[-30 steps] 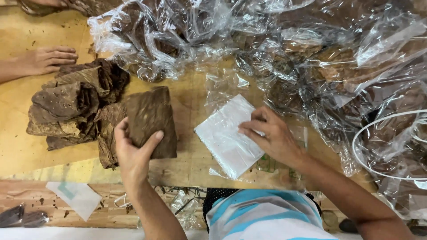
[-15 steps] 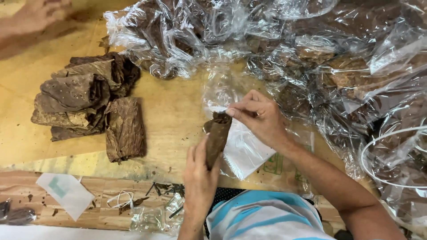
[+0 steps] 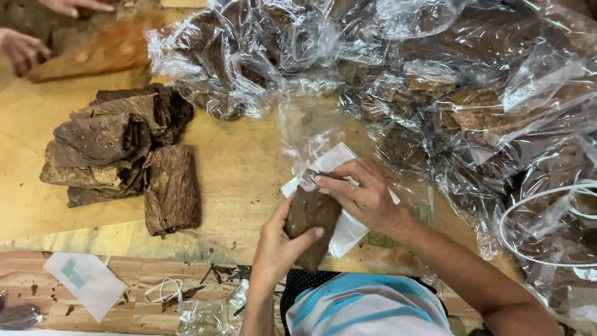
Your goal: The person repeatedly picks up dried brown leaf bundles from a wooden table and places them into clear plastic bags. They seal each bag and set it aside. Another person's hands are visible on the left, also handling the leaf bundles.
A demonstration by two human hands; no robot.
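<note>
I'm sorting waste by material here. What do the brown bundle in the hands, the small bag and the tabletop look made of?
The brown bundle, gripped by the left hand, looks like dried leaf: matte, wrinkled, veined. The small bag, pinched by the right hand, looks like thin clear plastic film, glossy and creased. The tabletop seems bare wood, with visible grain.

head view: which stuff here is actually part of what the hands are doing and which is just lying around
In use:
- brown leaf bundle, gripped by the left hand
- clear bag, pinched by the right hand

Lying about:
- stack of leaf bundles
- heap of filled bags
- white paper slip
- white loop
</note>
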